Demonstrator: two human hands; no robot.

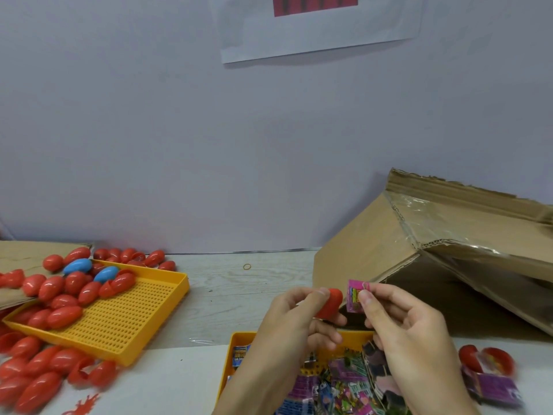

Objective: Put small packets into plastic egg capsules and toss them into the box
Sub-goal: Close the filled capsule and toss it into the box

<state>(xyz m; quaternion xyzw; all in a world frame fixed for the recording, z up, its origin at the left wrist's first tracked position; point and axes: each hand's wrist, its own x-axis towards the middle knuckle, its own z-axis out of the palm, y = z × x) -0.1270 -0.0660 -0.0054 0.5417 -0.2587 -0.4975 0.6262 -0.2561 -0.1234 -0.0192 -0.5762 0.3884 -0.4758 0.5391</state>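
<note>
Cardboard box (419,235): mouth open, unobstructed. Left of box: bare table (239,295) strip, one rubber band (247,267). Beyond the strip: yellow tray (125,319), red capsules (64,317) heaped. Below box: packet tray (239,336), packets piled.

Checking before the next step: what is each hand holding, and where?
Left hand grips a red capsule around its side; right hand pinches a pink packet at its right edge.

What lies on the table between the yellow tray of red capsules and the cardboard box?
Only a small rubber band on bare tabletop, between the yellow tray and the cardboard box, in the head view.
</note>
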